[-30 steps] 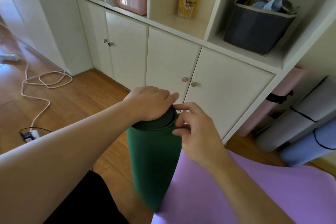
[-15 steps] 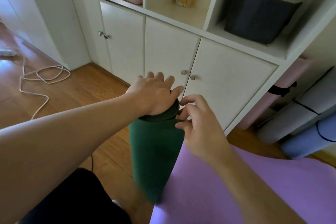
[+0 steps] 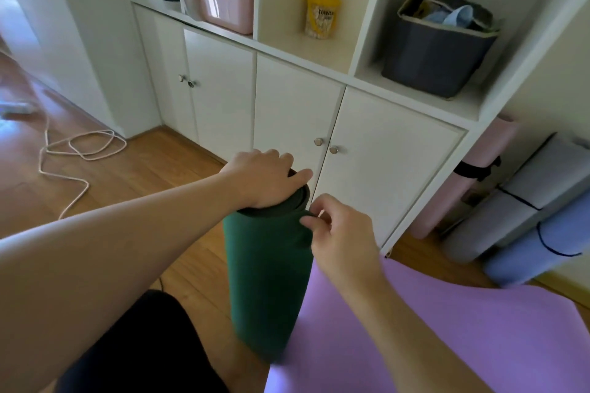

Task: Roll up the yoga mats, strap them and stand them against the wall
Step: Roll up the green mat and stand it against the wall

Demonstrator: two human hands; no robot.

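green mat upright, both hands at its top end

the rolled green mat (image 3: 268, 281) stands on end on the wooden floor (image 3: 134, 188), leaning slightly, in front of the white cabinet (image 3: 376, 169). its dark top rim shows the coiled layers; its foot is blurred, so contact with the floor is not clear.

left hand (image 3: 265, 179): lies on top of the roll, palm down over the top end, fingers curled over the far rim toward the cabinet doors. it holds the mat from above.

right hand (image 3: 338, 230): just beside the roll on its right side, at the upper edge. thumb and forefinger pinch the outer edge of the mat at the rim; remaining fingers are curled in toward the palm. the hand is touching the mat, below and to the right of the left hand.

no strap is seen on the green mat.

purple mat (image 3: 431, 338): lies unrolled on the floor to the right of the green roll, its near edge touching or passing behind the roll's lower part; cannot tell which.

against the wall right of the cabinet: a pink rolled mat (image 3: 472, 169) with a dark strap, a grey rolled mat (image 3: 510, 201) with a thin dark band, and a blue rolled mat (image 3: 542, 246), all leaning.

shelf above the doors: pink bin (image 3: 223, 0), yellow packet (image 3: 321, 14), dark fabric bin (image 3: 437, 51). white cord (image 3: 79, 150) loops on the floor at left.
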